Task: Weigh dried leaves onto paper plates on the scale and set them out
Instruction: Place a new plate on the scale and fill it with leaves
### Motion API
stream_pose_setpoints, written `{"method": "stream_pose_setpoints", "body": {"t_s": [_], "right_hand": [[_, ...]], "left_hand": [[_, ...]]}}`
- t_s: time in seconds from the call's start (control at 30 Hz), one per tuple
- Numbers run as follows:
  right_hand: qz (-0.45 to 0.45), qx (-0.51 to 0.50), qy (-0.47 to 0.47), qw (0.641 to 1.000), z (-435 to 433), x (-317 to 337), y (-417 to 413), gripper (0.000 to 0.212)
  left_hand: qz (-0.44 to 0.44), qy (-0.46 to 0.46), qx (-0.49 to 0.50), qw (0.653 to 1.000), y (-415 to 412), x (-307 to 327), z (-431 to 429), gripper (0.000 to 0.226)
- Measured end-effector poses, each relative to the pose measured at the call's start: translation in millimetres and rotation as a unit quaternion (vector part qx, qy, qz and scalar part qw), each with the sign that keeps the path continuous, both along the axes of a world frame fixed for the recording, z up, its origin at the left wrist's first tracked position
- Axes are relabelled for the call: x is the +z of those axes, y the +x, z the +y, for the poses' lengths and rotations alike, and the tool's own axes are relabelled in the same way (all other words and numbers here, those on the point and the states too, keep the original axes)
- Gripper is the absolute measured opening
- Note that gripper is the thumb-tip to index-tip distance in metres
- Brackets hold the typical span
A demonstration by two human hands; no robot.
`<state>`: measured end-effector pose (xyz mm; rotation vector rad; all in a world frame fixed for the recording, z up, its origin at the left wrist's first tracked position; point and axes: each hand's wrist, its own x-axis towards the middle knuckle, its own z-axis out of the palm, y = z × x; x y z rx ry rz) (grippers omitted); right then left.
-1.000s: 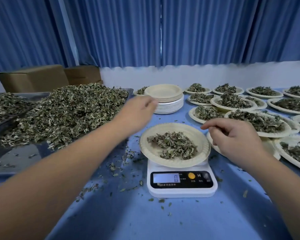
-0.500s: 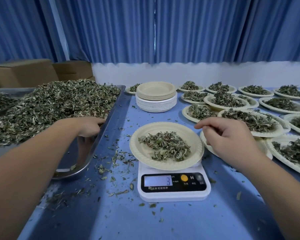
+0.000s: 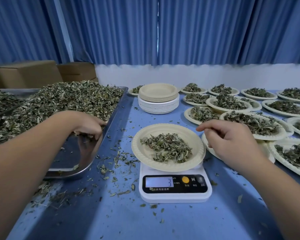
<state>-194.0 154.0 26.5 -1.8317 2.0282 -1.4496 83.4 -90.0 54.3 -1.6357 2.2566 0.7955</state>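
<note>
A white digital scale (image 3: 175,196) stands on the blue table and its display reads 3. On it sits a paper plate (image 3: 140,156) with a small pile of dried leaves (image 3: 166,148). My left hand (image 3: 88,124) is in the metal tray (image 3: 73,163), its fingers curled down into the edge of the big leaf heap (image 3: 59,104). Just right of the plate my right hand (image 3: 232,141) hovers with loosely curled fingers and holds nothing visible; its index finger points over the plate's rim.
A stack of empty paper plates (image 3: 158,99) stands behind the scale. Several filled plates (image 3: 253,123) crowd the table's right side, some overlapping. Loose leaf bits (image 3: 118,158) litter the table between tray and scale. Cardboard boxes (image 3: 24,73) sit behind the tray.
My left hand went from above the scale plate leftward into the tray and dug into the heap's edge. The scale reading rose from 0 to 3. My right hand barely moved.
</note>
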Motion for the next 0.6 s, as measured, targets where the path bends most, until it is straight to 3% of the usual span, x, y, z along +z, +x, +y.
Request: {"method": "stream_pose_setpoints", "body": {"t_s": [0.17,0.2,0.3,0.37,0.47,0.53,0.6], "right_hand": [[0.006,-0.002,-0.003,1.000,-1.3,-0.2,2.8,0.036],[0.009,-0.003,-0.003,1.000,-2.1,-0.1,3.2,0.037],[0.020,-0.005,-0.003,1.000,-3.9,0.7,4.0,0.039],[0.020,-0.007,-0.005,1.000,-5.2,0.8,3.5,0.040],[0.014,-0.007,-0.003,1.000,-6.5,-0.4,1.6,0.040],[0.014,-0.007,-0.004,1.000,-6.9,-0.6,1.8,0.039],[0.015,-0.006,-0.003,1.000,-7.4,-0.6,2.6,0.039]], "left_hand": [[0.074,-0.052,0.023,0.996,13.1,24.9,-13.5,0.027],[0.068,-0.090,0.020,0.993,15.5,24.5,-16.7,0.027],[-0.064,-0.232,-0.001,0.971,26.7,9.1,-30.4,0.056],[-0.106,-0.192,0.031,0.975,35.1,-2.8,-34.2,0.073],[-0.082,-0.076,0.075,0.991,39.2,-6.9,-28.9,0.090],[-0.073,-0.070,0.051,0.994,37.4,-0.5,-25.2,0.089],[-0.012,-0.057,0.028,0.998,34.5,9.8,-19.7,0.071]]}}
